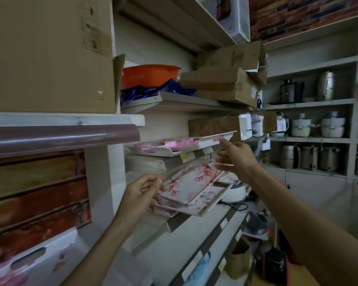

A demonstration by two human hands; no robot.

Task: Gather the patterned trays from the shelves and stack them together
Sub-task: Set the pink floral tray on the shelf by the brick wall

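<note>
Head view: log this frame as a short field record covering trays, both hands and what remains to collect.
held stack: floral trays, tilted, over the lower shelf edge
left hand: grip on the stack's near-left edge
right hand: open, index finger reaching toward the upper tray's right end
upper tray: pink-patterned, lying on the shelf above the stack
remaining: upper tray not yet taken
surroundings: cardboard boxes above, metal pots at right

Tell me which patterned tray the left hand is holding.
The red-blossom tray atop the lower pile, gripped at its near end by the left hand. The pink tray one shelf up sits untouched, the right hand reaching toward it.
</note>
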